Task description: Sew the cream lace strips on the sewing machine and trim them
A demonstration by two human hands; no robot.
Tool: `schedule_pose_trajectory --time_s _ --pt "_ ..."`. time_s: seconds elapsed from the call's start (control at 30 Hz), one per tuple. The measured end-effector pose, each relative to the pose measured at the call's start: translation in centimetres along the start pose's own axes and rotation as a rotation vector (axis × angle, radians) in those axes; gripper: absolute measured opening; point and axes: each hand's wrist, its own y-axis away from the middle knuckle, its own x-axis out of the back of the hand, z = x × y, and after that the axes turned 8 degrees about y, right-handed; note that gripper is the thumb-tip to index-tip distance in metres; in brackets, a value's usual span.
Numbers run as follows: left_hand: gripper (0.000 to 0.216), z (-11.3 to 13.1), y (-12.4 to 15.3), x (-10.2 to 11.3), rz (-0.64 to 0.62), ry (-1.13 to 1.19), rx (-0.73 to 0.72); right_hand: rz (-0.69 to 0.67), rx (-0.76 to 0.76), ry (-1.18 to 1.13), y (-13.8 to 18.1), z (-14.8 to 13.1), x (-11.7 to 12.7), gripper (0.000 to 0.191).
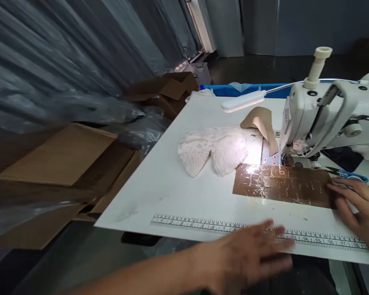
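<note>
My left hand (249, 256) hovers over the front edge of the white sewing table (172, 180), above the printed ruler (218, 226). Its fingers are stretched out flat and blurred by motion, and it holds nothing. My right hand (358, 211) rests at the right end of the brown taped patch (283, 184), fingers spread and empty. A pile of pale pink lace pieces (215, 149) lies in the middle of the table, left of the white sewing machine (329, 114). A tan cup-shaped piece (260, 121) lies behind the lace.
Blue-handled snips (347, 175) lie just beyond my right hand. A white lamp arm (244, 101) reaches over the table. Cardboard boxes (64, 164) and grey plastic sheeting (64, 61) stand to the left. A blue bin edge (221, 89) sits behind the table.
</note>
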Motion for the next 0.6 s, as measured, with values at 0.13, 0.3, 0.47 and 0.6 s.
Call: schedule_pose_trajectory --time_s 0.13,0.3,0.47,0.6 --pt "0.053 0.5 -1.7 -1.7 -0.076 0.012 -0.187 -0.050 -0.052 -0.032 -2.5 -1.1 -2.0 0.034" --pt "0.087 -1.4 -5.5 1.2 0.258 -0.518 -0.150 -0.117 -0.060 0.121 -4.4 -0.5 -5.8 0.039" --pt "0.069 0.1 -5.4 -0.1 0.108 -0.509 -0.230 -0.077 0.125 0.130 -3.7 -2.0 -3.7 0.039" --pt "0.033 1.0 -3.8 -1.7 -0.053 -0.332 -0.414 -0.255 0.345 -0.314 -0.3 -3.6 -0.1 0.028"
